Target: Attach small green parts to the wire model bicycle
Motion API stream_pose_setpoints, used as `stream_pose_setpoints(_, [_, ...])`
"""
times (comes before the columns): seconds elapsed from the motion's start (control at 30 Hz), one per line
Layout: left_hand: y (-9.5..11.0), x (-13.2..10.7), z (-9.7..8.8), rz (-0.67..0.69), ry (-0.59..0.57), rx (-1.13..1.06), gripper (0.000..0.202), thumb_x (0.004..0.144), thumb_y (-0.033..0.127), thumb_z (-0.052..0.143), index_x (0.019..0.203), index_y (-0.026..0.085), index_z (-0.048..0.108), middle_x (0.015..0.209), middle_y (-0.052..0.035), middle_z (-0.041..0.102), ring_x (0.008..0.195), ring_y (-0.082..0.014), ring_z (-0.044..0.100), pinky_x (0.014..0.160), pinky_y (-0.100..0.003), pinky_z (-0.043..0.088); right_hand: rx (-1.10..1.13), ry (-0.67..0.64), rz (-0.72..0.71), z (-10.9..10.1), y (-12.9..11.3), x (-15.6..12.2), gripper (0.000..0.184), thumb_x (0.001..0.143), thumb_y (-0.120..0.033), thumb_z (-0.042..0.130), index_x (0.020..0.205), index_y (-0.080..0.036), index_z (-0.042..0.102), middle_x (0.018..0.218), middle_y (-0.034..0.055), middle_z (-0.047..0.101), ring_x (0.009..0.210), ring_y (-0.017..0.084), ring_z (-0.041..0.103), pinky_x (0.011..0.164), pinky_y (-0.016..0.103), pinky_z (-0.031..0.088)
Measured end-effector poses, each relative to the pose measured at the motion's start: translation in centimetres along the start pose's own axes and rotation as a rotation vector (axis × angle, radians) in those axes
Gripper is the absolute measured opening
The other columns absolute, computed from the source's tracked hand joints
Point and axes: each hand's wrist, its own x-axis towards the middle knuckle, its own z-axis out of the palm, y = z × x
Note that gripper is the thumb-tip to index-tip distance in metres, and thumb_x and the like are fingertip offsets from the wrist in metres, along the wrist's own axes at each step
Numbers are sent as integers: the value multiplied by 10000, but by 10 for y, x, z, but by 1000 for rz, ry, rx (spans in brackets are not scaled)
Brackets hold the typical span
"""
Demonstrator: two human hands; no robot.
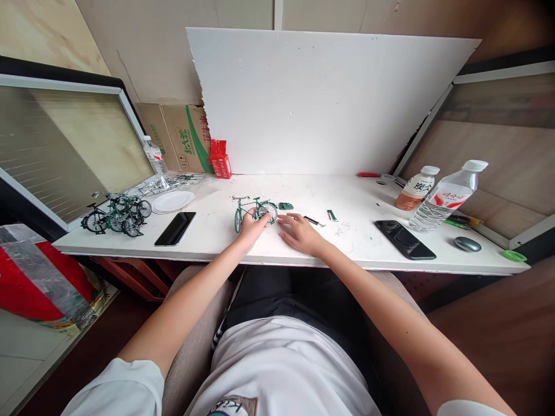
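A small green model bicycle (pixel 254 210) stands upright on the white table (pixel 217 242), near the middle. My left hand (pixel 254 227) is closed around its rear part, beside the rear wheel. My right hand (pixel 299 231) lies on the table just right of the bicycle, fingers stretched flat and pointing left toward it, holding nothing. A small green part (pixel 285 205) sits behind my right hand. A dark tool (pixel 313 221) and a small green clip (pixel 332 215) lie to its right.
Several finished model bicycles (pixel 116 214) cluster at the table's left end, with a white plate (pixel 172 201) and a black phone (pixel 175 228) beside them. Another phone (pixel 404 239), two bottles (pixel 446 195), a mouse (pixel 467 244) sit right. A white board (pixel 321 104) leans behind.
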Motion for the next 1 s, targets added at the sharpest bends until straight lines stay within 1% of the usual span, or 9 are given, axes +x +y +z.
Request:
stream_pose_setpoints(0.13, [0, 0, 1, 3, 9, 7, 434, 757, 373, 885, 1085, 205, 656, 845, -23, 702, 674, -127, 595, 666, -268, 463, -3, 39, -26, -2, -4, 0, 411, 1051, -310, 583, 1455, -245, 618, 1411, 113, 710, 1382, 341, 567, 1134, 553, 524])
stream_pose_setpoints(0.27, [0, 1, 0, 5, 6, 11, 416, 753, 375, 882, 1053, 209, 646, 867, -20, 705, 662, -119, 590, 661, -270, 458, 12, 94, -31, -2, -6, 0, 306, 1051, -256, 595, 1341, -245, 691, 1180, 90, 793, 1289, 316, 612, 1087, 518, 540])
stream_pose_setpoints(0.4, [-1, 1, -1, 3, -23, 21, 401, 766, 387, 875, 1032, 210, 635, 840, -14, 691, 645, -115, 582, 647, -266, 454, 53, 125, -16, -2, -5, 0, 181, 1035, -236, 627, 1156, -239, 762, 1065, 87, 784, 1139, 290, 653, 1000, 470, 567])
stream_pose_setpoints(0.5, [-1, 0, -1, -6, -30, 18, 436, 766, 395, 886, 1069, 212, 633, 779, 0, 675, 616, -116, 563, 646, -267, 451, 78, 125, -1, -3, -5, 1, 159, 1029, -228, 629, 1078, -233, 780, 1032, 91, 776, 1088, 290, 653, 960, 454, 570])
stream_pose_setpoints(0.57, [-1, -1, -1, -13, -29, 19, 458, 763, 394, 892, 1093, 212, 632, 765, 5, 668, 611, -117, 560, 646, -268, 449, 91, 114, -4, -4, -6, 1, 167, 1031, -225, 618, 1060, -231, 782, 1026, 92, 779, 1076, 291, 650, 949, 448, 567])
stream_pose_setpoints(0.63, [0, -1, -1, -8, -34, 25, 437, 762, 398, 889, 1062, 211, 631, 768, 7, 662, 614, -115, 559, 642, -266, 444, 98, 107, -10, -5, -7, 1, 174, 1035, -224, 609, 1067, -229, 780, 1029, 91, 782, 1071, 291, 648, 942, 441, 564])
stream_pose_setpoints(0.8, [0, -1, 0, 27, -49, 31, 423, 751, 418, 884, 1008, 211, 619, 828, 2, 674, 628, -107, 565, 643, -266, 449, 66, 157, 3, -3, -5, 1, 203, 1039, -221, 593, 1167, -221, 751, 1049, 92, 783, 1078, 295, 631, 925, 438, 547])
stream_pose_setpoints(0.9, [-2, 1, 0, 29, -42, 18, 408, 757, 411, 875, 1008, 208, 626, 867, -6, 687, 626, -100, 562, 646, -267, 450, 3, 198, 40, 0, -3, 2, 203, 1033, -195, 577, 1142, -212, 747, 1057, 93, 789, 1093, 312, 612, 938, 458, 520])
stream_pose_setpoints(1.0, [-2, 2, -1, 27, -1, -1, 375, 762, 390, 864, 989, 207, 627, 897, -19, 706, 628, -96, 561, 640, -262, 437, -54, 202, 86, 1, -2, 3, 193, 1033, -201, 582, 1115, -215, 755, 1062, 102, 790, 1117, 331, 600, 940, 473, 495])
